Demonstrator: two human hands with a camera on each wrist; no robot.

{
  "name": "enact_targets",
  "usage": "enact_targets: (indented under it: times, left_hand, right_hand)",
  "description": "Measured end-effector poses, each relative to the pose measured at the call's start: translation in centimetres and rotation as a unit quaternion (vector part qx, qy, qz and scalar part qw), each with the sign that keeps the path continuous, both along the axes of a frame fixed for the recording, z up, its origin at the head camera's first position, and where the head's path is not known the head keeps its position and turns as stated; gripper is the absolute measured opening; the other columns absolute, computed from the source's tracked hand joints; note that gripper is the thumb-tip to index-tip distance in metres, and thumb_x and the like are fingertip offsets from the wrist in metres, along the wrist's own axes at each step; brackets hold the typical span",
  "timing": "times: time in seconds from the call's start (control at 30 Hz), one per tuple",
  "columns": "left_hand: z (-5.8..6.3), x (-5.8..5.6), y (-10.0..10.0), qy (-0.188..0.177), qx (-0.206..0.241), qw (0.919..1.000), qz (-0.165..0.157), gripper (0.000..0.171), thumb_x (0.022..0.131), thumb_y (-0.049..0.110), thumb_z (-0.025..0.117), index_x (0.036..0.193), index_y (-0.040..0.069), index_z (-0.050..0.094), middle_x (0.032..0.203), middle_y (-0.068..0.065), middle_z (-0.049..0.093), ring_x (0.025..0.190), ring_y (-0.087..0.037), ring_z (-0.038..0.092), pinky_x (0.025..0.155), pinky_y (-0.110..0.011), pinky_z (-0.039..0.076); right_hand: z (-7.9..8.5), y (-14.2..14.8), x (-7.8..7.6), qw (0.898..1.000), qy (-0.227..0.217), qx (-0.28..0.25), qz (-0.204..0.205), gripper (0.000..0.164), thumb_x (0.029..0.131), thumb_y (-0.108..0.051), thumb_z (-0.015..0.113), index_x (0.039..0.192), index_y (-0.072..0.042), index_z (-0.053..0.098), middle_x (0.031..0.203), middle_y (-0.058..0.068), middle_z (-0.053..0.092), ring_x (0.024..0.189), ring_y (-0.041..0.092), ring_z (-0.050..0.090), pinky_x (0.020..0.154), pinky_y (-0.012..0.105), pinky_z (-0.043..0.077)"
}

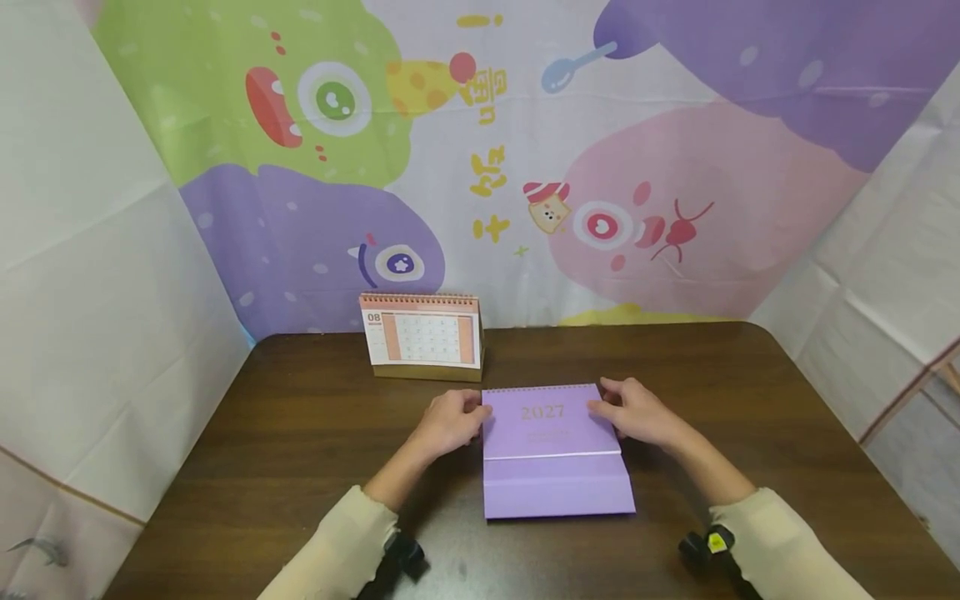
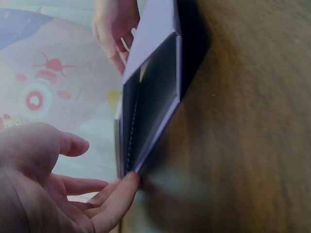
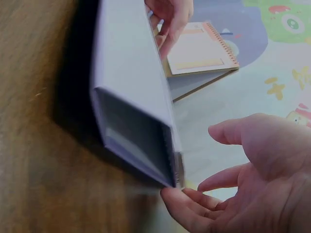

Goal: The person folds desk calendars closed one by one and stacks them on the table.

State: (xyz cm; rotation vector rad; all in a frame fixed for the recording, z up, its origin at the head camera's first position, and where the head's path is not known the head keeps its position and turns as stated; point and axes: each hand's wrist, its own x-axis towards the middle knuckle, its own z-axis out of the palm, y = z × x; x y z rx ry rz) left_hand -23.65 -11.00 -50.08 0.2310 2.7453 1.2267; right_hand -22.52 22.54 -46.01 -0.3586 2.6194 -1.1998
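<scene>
A purple desk calendar [image 1: 553, 425] with 2027 on its cover stands on the dark wooden table, its base panel toward me. Both wrist views look into its hollow side. At its left edge is my left hand [image 1: 452, 419]; the fingertips [image 2: 130, 180] touch the spiral-side corner while the thumb stays apart from the cover. My right hand [image 1: 632, 410] is at the opposite edge, its fingertips [image 3: 170, 196] at the matching corner, thumb raised away likewise. In the head view both thumbs overlap the cover's edges.
Behind and left of the purple calendar stands a second desk calendar [image 1: 423, 337], pink and white, showing 08. The brown table [image 1: 300, 467] ends at a cartoon-printed cloth [image 1: 495, 275]. White cloth hangs on both sides.
</scene>
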Motion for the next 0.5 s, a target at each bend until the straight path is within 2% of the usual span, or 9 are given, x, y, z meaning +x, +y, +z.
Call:
enact_targets:
  times: [0.03,0.1,0.13,0.23,0.27,0.37,0.43,0.5]
  left_hand:
    - [-1.0,-0.7,-0.1,0.02,-0.023,0.9995,-0.001,0.049,0.105,0.035,0.068,0.14,0.001,0.076,0.107,-0.006,0.081,0.094,-0.016,0.076,0.085,-0.036,0.065]
    - [-3.1,-2.2,-0.3,0.05,-0.059,0.997,-0.001,0.05,0.104,0.04,0.069,0.141,0.007,0.077,0.108,-0.001,0.078,0.101,-0.016,0.072,0.09,-0.038,0.06]
    - [-3.2,-2.4,-0.2,0.058,-0.07,0.9959,0.003,0.051,0.103,0.041,0.07,0.141,0.009,0.077,0.109,0.001,0.077,0.104,-0.015,0.069,0.092,-0.039,0.058]
    - [-4.0,-3.0,-0.2,0.07,-0.079,0.9944,-0.004,0.053,0.103,0.044,0.071,0.143,0.011,0.077,0.103,0.003,0.073,0.1,-0.015,0.066,0.089,-0.039,0.056]
    - [-3.9,-2.9,-0.1,0.074,-0.083,0.9938,-0.005,0.053,0.102,0.044,0.072,0.144,0.01,0.077,0.101,0.004,0.072,0.098,-0.014,0.064,0.086,-0.038,0.055]
    - [-3.6,-2.5,0.2,0.088,-0.093,0.9918,-0.005,0.056,0.101,0.045,0.073,0.146,0.011,0.075,0.103,0.002,0.071,0.097,-0.015,0.062,0.083,-0.037,0.052]
    - [-3.2,-2.1,0.5,0.097,-0.097,0.9906,-0.004,0.057,0.101,0.046,0.072,0.146,0.012,0.075,0.109,-0.002,0.074,0.101,-0.017,0.066,0.084,-0.04,0.054]
    - [-2.4,-1.5,0.7,0.098,-0.095,0.9906,-0.01,0.058,0.103,0.049,0.071,0.149,0.014,0.073,0.119,-0.005,0.077,0.106,-0.021,0.071,0.085,-0.044,0.058]
  right_hand:
    - [-0.9,0.4,-0.7,1.0,0.018,-0.001,0.004,0.078,0.108,-0.028,0.07,0.157,0.026,0.043,0.122,0.032,0.074,0.064,0.015,0.066,0.061,0.029,0.058]
    - [-3.7,1.7,-2.8,0.999,0.05,0.008,0.013,0.08,0.108,-0.038,0.073,0.158,0.02,0.048,0.116,0.024,0.075,0.063,0.014,0.064,0.063,0.03,0.055]
    - [-5.1,2.2,-3.8,0.998,0.062,0.018,0.015,0.08,0.108,-0.041,0.074,0.159,0.016,0.051,0.116,0.02,0.074,0.067,0.014,0.064,0.065,0.03,0.054]
    - [-7.4,3.2,-5.3,0.995,0.095,0.042,0.011,0.079,0.106,-0.053,0.074,0.158,0.005,0.06,0.117,0.015,0.072,0.089,0.02,0.064,0.079,0.032,0.053]
    - [-7.3,3.2,-5.2,0.993,0.104,0.051,0.01,0.076,0.106,-0.053,0.074,0.157,0.003,0.062,0.119,0.017,0.07,0.094,0.022,0.061,0.081,0.034,0.051]
    - [-5.1,2.2,-3.6,0.992,0.117,0.043,0.013,0.073,0.106,-0.052,0.073,0.154,0.002,0.064,0.124,0.025,0.068,0.109,0.033,0.06,0.091,0.044,0.054]
    - [-5.1,2.1,-3.5,0.991,0.131,0.033,0.021,0.071,0.105,-0.05,0.074,0.152,0.003,0.065,0.117,0.023,0.068,0.105,0.032,0.061,0.089,0.044,0.054]
    - [-5.8,2.1,-4.0,0.989,0.143,0.034,0.024,0.07,0.105,-0.05,0.076,0.152,0.001,0.067,0.105,0.016,0.068,0.099,0.027,0.061,0.086,0.041,0.053]
